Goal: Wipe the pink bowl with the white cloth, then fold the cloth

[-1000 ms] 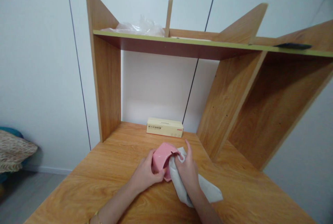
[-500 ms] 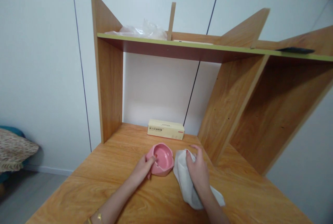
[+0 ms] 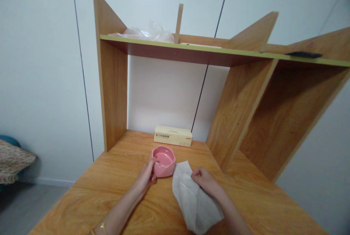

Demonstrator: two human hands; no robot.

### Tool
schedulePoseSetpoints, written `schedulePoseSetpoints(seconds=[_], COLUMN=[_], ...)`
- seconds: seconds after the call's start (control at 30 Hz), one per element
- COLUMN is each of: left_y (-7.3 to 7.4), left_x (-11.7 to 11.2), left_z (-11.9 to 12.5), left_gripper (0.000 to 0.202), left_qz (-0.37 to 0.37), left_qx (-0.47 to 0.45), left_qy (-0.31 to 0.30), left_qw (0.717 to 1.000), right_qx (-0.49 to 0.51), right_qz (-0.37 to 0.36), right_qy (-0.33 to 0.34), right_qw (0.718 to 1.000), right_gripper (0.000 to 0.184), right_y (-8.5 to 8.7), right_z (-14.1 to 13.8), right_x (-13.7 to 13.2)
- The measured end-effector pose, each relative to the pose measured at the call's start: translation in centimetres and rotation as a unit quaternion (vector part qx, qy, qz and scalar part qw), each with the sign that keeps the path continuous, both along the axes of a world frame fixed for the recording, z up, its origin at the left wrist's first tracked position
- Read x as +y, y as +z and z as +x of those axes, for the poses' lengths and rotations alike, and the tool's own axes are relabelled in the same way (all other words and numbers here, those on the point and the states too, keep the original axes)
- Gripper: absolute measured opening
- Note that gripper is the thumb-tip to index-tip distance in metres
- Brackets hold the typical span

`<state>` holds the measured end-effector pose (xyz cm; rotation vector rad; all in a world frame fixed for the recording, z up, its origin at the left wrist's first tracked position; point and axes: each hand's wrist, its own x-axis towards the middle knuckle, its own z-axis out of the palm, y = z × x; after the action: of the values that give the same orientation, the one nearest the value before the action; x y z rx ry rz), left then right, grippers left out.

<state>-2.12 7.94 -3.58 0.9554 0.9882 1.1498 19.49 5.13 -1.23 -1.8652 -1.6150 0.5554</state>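
A pink faceted ashtray with notches in its rim is tilted a little on the desk, its hollow facing up. My left hand grips its left side, thumb over the rim and fingers beneath. To the right, a whitish cloth hangs partly spread, its upper corner close to the ashtray's right side. My right hand pinches the cloth's right edge between thumb and fingers. Whether the ashtray's base touches the desk I cannot tell.
Behind the ashtray, a cream cling-film box lies against the back of the wooden desk. A shelf spans above, holding a clear plastic bag and a dark flat object. An upright panel stands on the right.
My left hand has shifted the ashtray slightly left and toward the back. The cloth, bunched under my right hand before, is now more spread out and held by its edge.
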Motion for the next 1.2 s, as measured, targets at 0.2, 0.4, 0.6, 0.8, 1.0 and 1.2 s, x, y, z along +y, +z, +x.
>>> schedulePoseSetpoints(seconds=[0.2, 0.4, 0.6, 0.8, 1.0, 1.2], left_y=[0.1, 0.1, 0.4, 0.8, 0.8, 0.4], left_x=[-0.1, -0.3, -0.5, -0.7, -0.6, -0.5], left_z=[-0.1, 0.1, 0.2, 0.1, 0.2, 0.2], left_gripper=[0.051, 0.049, 0.05, 0.056, 0.058, 0.054], left_qz=[0.007, 0.024, 0.05, 0.061, 0.06, 0.062], left_qx=[-0.022, -0.016, 0.005, 0.026, 0.039, 0.048], left_qy=[0.015, 0.018, 0.016, -0.002, -0.012, -0.019], left_qw=[1.0, 0.999, 0.999, 0.998, 0.997, 0.997], right_qx=[0.013, 0.014, -0.012, -0.037, -0.08, -0.085], right_qz=[0.012, 0.073, 0.1, 0.102, 0.07, 0.031], right_qy=[0.048, 0.054, 0.046, -0.018, -0.106, -0.147], right_qw=[0.999, 0.996, 0.994, 0.994, 0.989, 0.985], right_gripper=[0.022, 0.036, 0.031, 0.033, 0.037, 0.033], right_y=[1.1, 2.6, 2.8, 3.0, 2.6, 0.9], right_z=[-3.2, -5.9, -7.3, -3.4, 2.8, 6.4], right_x=[0.3, 2.4, 2.9, 2.5, 1.5, 1.0])
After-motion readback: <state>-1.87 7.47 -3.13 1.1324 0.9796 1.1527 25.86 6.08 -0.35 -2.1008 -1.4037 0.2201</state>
